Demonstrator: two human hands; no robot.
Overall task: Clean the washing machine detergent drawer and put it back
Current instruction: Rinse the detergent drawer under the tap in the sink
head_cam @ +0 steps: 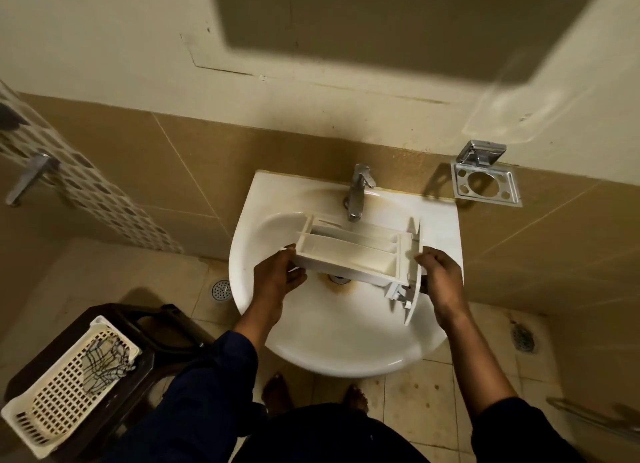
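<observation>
White glazed ceramic fills my view: a round-fronted sink point(346, 338), glossy, with a rusty stain ringing the drain point(338, 278), which is half hidden under what I'm carrying. Over the bowl I've got the detergent drawer point(349, 253), white hard plastic, a long box split by thin walls into narrow compartments, its curved front panel off to my right and tilted on edge. My left hand point(277, 278) has its grip closed on the drawer's back end, thumb on top, fingers curled beneath. My right hand point(439, 275) is wrapped around the front panel; the fingers behind it I can't make out. The drawer sits just below the chrome tap point(358, 190), not touching it. Down left, a cream lattice basket point(65, 390) rests on a dark stool point(159, 327), something wiry inside, hard to tell what. On the tan tiled wall right of the tap, a shiny metal holder point(485, 182) with round cut-outs.
</observation>
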